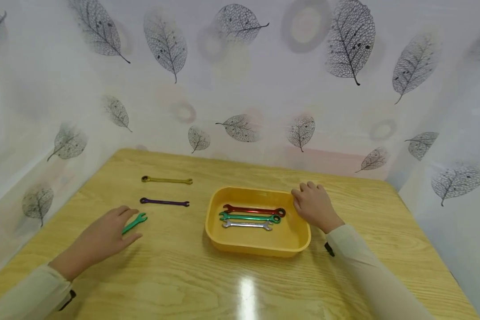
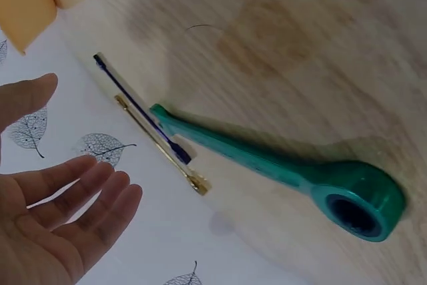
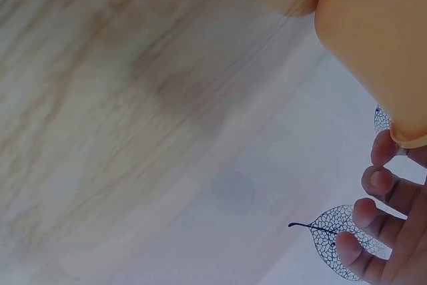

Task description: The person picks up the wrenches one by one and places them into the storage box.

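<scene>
Spread and empty, left hand [image 1: 104, 234] hovers over green wrench [image 1: 134, 223] (slanting toward worktop's far edge [image 1: 260, 170]); right hand [image 1: 315, 206] grips tray [image 1: 256, 249].

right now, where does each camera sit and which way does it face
Head: worn on the head, facing forward and down at the wood-grain table and yellow tray; left hand, right hand and sleeves show.
Left wrist: on that wrist, looking past the left hand's fingers at the green combination wrench on the table, purple wrench and gold wrench beyond.
Right wrist: on that wrist, looking past the right hand's fingers at the yellow tray's outer wall and table.
Shared: head and left wrist both show those three wrenches.
</scene>
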Demonstrator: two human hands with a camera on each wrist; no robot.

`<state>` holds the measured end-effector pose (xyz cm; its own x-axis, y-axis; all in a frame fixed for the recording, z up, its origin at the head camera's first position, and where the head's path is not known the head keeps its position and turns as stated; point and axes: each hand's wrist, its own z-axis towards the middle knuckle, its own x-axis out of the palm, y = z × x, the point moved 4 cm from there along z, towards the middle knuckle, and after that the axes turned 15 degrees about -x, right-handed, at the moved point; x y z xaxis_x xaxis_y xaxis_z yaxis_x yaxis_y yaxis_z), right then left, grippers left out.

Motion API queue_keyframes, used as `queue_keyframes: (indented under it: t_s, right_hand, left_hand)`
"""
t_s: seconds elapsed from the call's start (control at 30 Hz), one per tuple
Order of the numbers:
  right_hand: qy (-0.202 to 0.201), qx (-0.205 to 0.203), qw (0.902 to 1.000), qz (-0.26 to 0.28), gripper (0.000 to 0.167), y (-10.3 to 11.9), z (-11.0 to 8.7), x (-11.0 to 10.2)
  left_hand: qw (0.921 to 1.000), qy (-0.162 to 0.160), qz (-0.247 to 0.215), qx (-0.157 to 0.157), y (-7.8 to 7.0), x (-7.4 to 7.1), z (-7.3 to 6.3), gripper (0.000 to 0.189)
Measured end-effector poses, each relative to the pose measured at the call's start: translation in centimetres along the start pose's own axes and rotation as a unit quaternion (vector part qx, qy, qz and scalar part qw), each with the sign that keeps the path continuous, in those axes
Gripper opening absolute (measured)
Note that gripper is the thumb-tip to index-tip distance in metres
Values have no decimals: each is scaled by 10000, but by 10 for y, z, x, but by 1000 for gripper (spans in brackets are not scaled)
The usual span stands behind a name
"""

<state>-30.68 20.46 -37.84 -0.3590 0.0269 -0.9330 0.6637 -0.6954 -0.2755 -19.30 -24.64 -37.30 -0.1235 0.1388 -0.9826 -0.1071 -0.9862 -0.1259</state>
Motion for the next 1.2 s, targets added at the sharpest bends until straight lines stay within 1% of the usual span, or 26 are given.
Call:
queue_keyframes:
  t_s: [0.13, 0.3, 0.53, 0.7, 0.8, 0.97, 1.1, 1.2]
  right_hand:
    - [-50, 2, 10000, 2, 12, -1, 0, 0]
    - [-96, -9, 10000, 9, 12, -2, 1, 0]
    - [-158, -56, 9998, 48, 12, -2, 1, 0]
    - [-177, -74, 9998, 40, 11, -2, 1, 0]
    - [-171, -77, 9998, 45, 12, -2, 1, 0]
    - [-174, -83, 9998, 76, 13, -2, 1, 0]
    - [-144, -62, 9998, 104, 12, -2, 0, 2]
    - [-132, -59, 9998, 115, 12, -1, 0, 2]
  left_hand:
    - [9995, 182, -122, -234, 8, 4, 2, 60]
    - [9958, 560, -375, -616, 20, 9, 6, 65]
    - [9845, 1057, -757, -1177, 37, 17, 6, 70]
    - [9786, 1279, -836, -1377, 42, 17, 6, 75]
    - [9753, 1360, -923, -1475, 44, 17, 5, 71]
    - [9705, 1352, -1129, -1644, 51, 20, 4, 60]
    - [9671, 1343, -1323, -1709, 56, 23, 2, 52]
    - [9664, 1338, -1395, -1694, 58, 25, 1, 46]
